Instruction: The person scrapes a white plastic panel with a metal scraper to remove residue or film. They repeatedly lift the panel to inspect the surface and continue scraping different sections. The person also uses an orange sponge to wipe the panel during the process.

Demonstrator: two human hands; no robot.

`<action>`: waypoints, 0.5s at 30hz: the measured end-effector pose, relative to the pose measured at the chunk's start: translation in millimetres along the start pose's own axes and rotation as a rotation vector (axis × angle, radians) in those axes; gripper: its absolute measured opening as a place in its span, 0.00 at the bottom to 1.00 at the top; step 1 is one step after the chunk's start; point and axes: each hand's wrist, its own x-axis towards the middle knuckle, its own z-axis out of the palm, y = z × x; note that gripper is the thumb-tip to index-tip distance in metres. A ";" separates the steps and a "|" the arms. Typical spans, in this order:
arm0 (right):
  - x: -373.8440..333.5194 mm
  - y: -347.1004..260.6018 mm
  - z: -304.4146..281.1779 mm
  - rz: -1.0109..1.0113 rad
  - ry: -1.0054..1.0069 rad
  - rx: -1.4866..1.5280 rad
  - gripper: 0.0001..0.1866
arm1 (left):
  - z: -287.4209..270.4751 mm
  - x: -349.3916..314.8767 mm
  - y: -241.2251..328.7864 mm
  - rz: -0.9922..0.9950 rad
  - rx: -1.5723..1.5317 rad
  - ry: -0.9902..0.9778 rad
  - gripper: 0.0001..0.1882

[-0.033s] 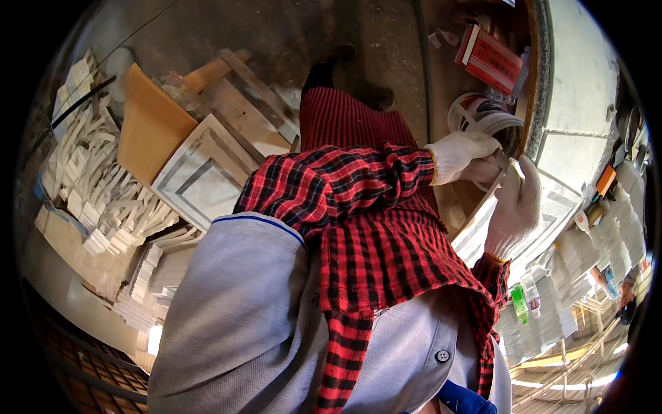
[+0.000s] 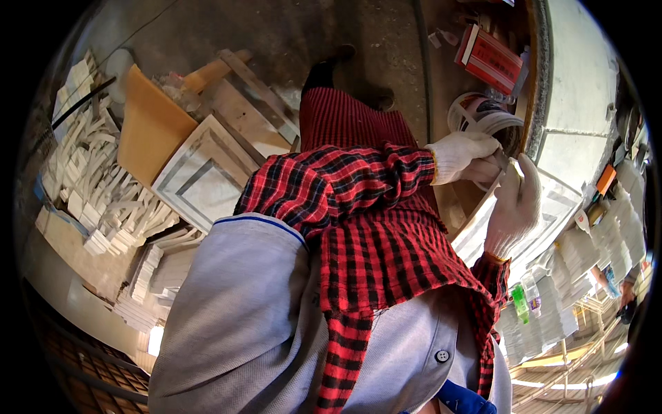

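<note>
My left hand (image 2: 463, 157), in a white knit glove, reaches across to the right side with its fingers closed together. Close by is my right hand (image 2: 514, 210), gloved the same way, its fingertips pinched near those of the left. Whatever lies between the fingertips is too small and too covered to name. Just beyond the hands, a round tub (image 2: 476, 103) stands against the table edge, with white strips (image 2: 500, 123) curving over its rim. Beside my right hand runs the pale surface of a worktable (image 2: 572, 155).
A red box (image 2: 491, 61) sits past the tub. On the left lie a white framed panel (image 2: 200, 172), a tan board (image 2: 153, 124) and a heap of white offcut strips (image 2: 114, 183). A green bottle (image 2: 519, 303) and stacked pale sheets (image 2: 545, 314) are at the lower right.
</note>
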 end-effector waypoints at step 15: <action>24.4 -0.2 -0.2 -0.231 0.021 -0.212 0.11 | 12.7 6.2 7.2 0.145 0.007 0.042 0.13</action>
